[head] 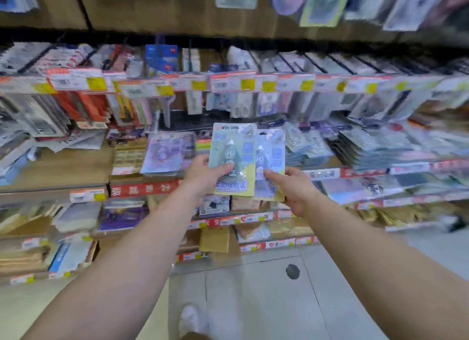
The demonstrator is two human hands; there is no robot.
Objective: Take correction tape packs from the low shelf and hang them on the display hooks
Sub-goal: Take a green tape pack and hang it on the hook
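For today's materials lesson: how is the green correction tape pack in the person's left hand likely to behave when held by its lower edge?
The green pack stands upright from the left hand, so its card is probably fairly stiff. One thumb-and-finger grip carries it, suggesting it is light. Its glossy plastic front may be slippery against the blue pack in the right hand.

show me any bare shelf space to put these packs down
One bare patch: the wooden shelf board at left, bordered by the leaning orange-edged packs above and the brown box to its right. Right of there, stacked blister packs crowd the shelf. The floor below is bare too.
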